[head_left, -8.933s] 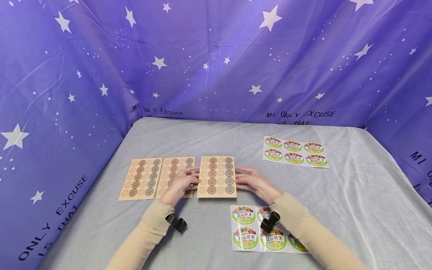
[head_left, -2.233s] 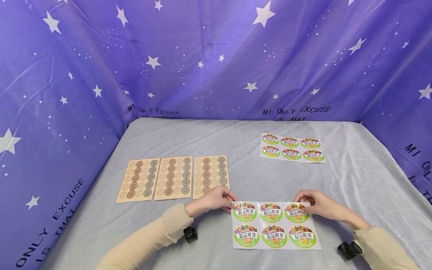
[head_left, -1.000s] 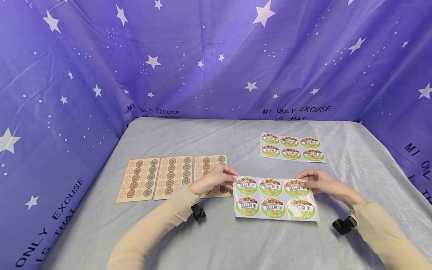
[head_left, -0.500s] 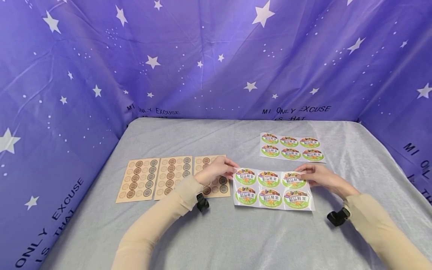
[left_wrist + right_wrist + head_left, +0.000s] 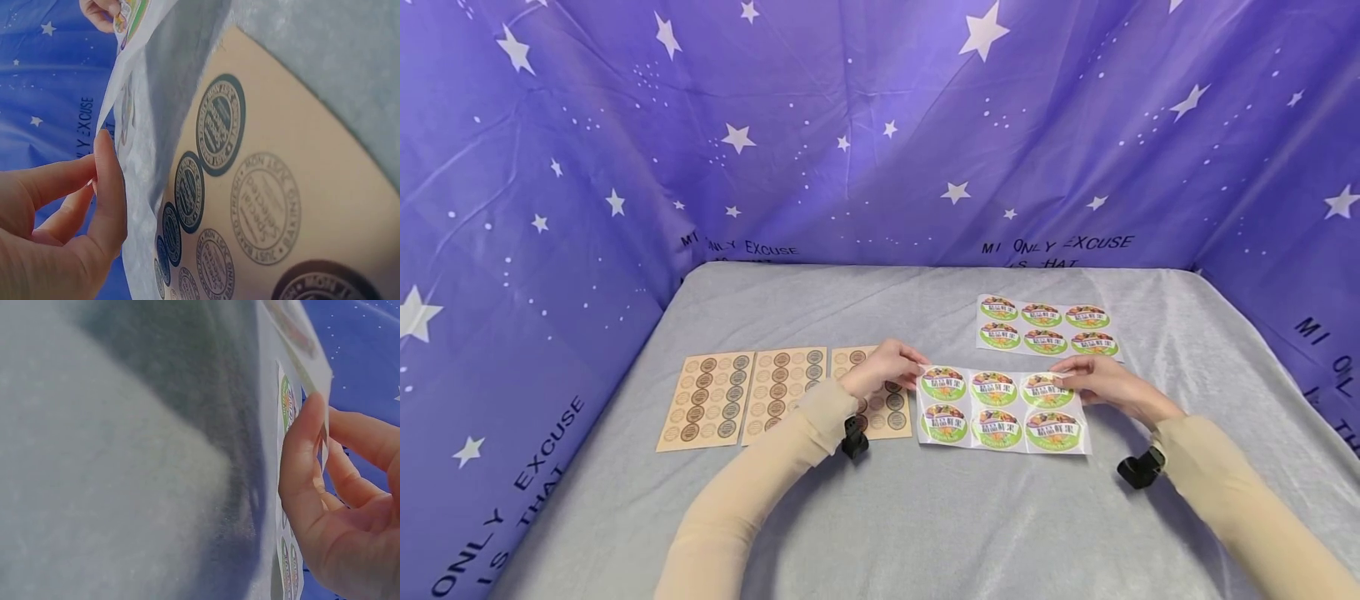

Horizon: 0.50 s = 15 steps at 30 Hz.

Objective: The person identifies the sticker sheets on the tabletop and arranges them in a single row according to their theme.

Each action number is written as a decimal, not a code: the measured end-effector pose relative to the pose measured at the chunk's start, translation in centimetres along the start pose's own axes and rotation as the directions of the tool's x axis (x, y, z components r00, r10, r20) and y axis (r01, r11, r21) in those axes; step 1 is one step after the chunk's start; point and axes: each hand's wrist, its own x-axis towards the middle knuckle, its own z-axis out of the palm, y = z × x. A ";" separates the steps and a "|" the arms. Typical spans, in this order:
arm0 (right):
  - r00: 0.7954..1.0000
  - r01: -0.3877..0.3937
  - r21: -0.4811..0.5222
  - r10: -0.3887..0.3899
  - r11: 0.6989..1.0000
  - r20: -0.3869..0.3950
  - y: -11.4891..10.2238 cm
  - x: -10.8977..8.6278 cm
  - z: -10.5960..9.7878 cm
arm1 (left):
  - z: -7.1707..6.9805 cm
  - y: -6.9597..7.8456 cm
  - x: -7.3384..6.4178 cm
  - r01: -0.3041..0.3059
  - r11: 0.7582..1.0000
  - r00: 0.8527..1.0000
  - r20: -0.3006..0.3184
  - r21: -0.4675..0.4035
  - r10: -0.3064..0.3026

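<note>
Both hands hold a white sheet of round fruit stickers point(image 5: 996, 408) by its far corners. The left hand point(image 5: 883, 368) pinches the far left corner between thumb and fingers, above the rightmost brown sticker sheet point(image 5: 891, 422) and partly covering it. At the far right corner, the right hand point(image 5: 1112, 390) pinches the sheet's edge, which also shows in the right wrist view as a thin white edge point(image 5: 322, 381). In the left wrist view, the brown sheet point(image 5: 269, 209) lies just beside the left hand point(image 5: 69, 219). The held sheet appears slightly raised off the cloth.
Two more brown sticker sheets, one at far left point(image 5: 703, 400) and one in the middle point(image 5: 784, 387), lie in a row with the third. Another fruit sticker sheet point(image 5: 1043, 327) lies just beyond the held one. A grey cloth point(image 5: 925, 525) covers the table; purple starry curtains point(image 5: 880, 150) surround it.
Earlier both hands held the third brown sheet, which now lies beside the other two. The hands have since gripped the near fruit sticker sheet and carried it away from the front, toward the back one.
</note>
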 end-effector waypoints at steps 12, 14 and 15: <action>1.000 0.021 0.023 -0.021 1.000 0.008 0.1 0.8 0.0 | -0.3 -0.3 1.2 -0.002 0.999 1.000 -0.020 0.041 0.003; 1.000 0.027 0.018 -0.027 0.999 0.005 0.2 1.0 0.0 | -0.4 -0.4 1.4 -0.007 0.999 1.000 -0.025 0.054 0.008; 1.000 0.029 0.015 -0.029 0.999 0.003 0.2 1.1 0.0 | -0.4 -0.4 1.4 -0.013 0.998 1.000 -0.025 0.061 0.014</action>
